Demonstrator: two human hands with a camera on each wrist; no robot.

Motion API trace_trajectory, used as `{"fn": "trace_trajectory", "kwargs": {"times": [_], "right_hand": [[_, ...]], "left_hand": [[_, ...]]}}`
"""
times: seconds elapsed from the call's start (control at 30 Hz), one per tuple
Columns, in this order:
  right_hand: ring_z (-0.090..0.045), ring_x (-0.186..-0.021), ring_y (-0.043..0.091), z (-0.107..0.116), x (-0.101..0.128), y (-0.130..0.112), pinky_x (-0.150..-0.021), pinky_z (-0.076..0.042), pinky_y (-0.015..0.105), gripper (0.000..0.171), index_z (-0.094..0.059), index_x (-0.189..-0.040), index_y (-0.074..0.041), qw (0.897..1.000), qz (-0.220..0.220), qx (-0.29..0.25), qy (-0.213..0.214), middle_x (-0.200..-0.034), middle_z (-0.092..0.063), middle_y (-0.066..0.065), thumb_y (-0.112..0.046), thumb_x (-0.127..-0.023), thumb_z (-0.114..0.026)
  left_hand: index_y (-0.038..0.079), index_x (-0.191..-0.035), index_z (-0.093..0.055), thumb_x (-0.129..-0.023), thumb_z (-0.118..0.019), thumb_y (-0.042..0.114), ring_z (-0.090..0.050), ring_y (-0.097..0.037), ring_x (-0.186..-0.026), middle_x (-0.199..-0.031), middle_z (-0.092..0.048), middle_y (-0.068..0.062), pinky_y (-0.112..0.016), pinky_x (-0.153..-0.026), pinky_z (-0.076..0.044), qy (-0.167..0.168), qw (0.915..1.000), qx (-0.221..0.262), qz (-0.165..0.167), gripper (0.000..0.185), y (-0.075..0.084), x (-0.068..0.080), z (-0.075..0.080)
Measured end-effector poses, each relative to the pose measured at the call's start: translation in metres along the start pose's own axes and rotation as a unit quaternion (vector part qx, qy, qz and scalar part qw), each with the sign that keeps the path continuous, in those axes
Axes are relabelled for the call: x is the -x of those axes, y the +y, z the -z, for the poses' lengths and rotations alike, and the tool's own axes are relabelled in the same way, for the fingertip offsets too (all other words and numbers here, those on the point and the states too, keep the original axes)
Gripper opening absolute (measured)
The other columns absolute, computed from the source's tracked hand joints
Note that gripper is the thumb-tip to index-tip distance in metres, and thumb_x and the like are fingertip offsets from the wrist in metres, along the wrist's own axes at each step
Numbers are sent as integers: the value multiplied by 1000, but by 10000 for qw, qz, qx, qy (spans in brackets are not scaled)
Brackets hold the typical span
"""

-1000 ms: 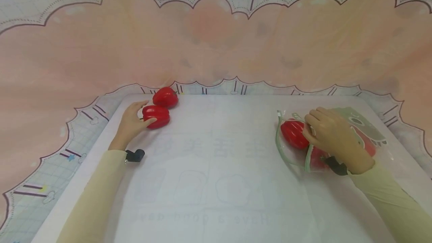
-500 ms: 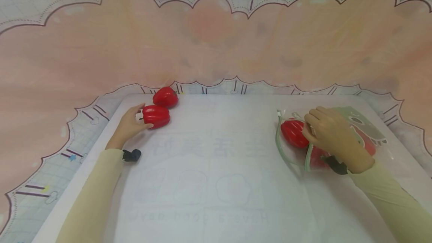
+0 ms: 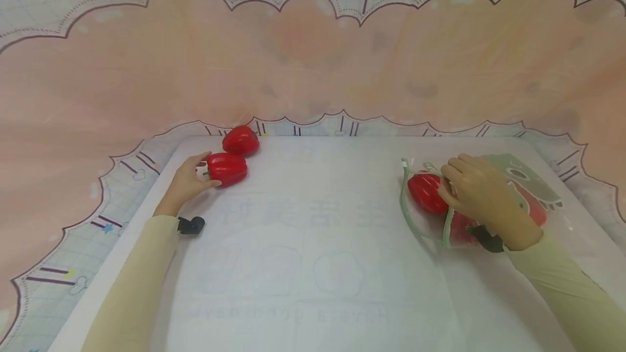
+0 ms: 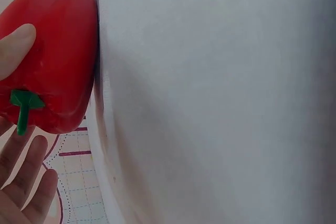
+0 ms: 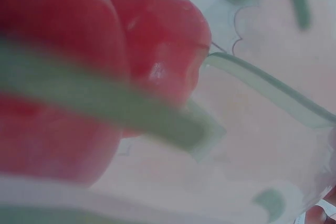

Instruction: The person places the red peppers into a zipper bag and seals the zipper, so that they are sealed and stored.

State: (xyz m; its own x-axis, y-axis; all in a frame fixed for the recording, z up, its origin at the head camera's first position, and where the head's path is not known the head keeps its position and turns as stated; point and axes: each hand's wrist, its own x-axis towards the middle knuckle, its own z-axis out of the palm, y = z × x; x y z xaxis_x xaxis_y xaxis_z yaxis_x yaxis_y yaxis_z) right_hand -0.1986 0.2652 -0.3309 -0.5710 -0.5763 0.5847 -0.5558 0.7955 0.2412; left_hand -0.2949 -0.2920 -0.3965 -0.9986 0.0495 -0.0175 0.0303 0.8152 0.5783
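Observation:
At the table's far left, a red bell pepper [image 3: 227,169] with a green stem lies on its side. My left hand [image 3: 183,184] is at its stem end, thumb touching one side and the other fingers spread beyond the stem in the left wrist view. A second red bell pepper [image 3: 240,141] sits just behind it. On the right, my right hand [image 3: 471,192] grips the edge of a clear zip bag [image 3: 413,224] with a green rim. A red bell pepper [image 3: 425,193] lies inside its mouth; the right wrist view shows two peppers [image 5: 163,40] close together.
The white table [image 3: 303,265] has faint printed drawings and letters. A patterned curtain [image 3: 303,69] in peach and pale blue hangs behind it and along the sides. The bag's green and red print [image 3: 525,178] lies to the right.
My left hand has drawn back slightly to the left, its thumb sliding towards the pepper's edge. The pepper stays put, and my right hand and the bag have hardly moved.

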Motion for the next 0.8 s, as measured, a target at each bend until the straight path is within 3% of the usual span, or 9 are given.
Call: {"fn": "trace_trajectory", "kwargs": {"times": [0.3, 0.53, 0.8], "right_hand": [[-46, -61, 22, 0, 0, 0, -53, -50, 36, 21, -59, -72, 0, 10000, 17, -38, -3, -64, -58, 13, -9, -61, -74], [-46, -61, 22, 1, 0, 0, -54, -52, 38, 23, -59, -73, 0, 10000, -49, -45, -72, -64, -58, 13, -9, -60, -76], [-45, -61, 22, -1, 0, 2, -53, -48, 34, 19, -58, -73, 0, 10000, 34, -57, 65, -64, -57, 13, -8, -63, -71]], "left_hand": [[5, -146, -27, -82, -72, 24, -34, -44, -129, -141, -36, -25, -62, -101, -37, 75, 9999, 71, -72, 81, 1, -1, -2], [9, -148, -24, -82, -71, 33, -34, -42, -130, -142, -39, -23, -61, -101, -38, -65, 9998, 175, 83, 85, 3, 0, -3], [9, -147, -27, -81, -72, 33, -35, -42, -130, -141, -41, -22, -61, -101, -37, 47, 9998, 191, -31, 84, 8, 2, -4]]}}
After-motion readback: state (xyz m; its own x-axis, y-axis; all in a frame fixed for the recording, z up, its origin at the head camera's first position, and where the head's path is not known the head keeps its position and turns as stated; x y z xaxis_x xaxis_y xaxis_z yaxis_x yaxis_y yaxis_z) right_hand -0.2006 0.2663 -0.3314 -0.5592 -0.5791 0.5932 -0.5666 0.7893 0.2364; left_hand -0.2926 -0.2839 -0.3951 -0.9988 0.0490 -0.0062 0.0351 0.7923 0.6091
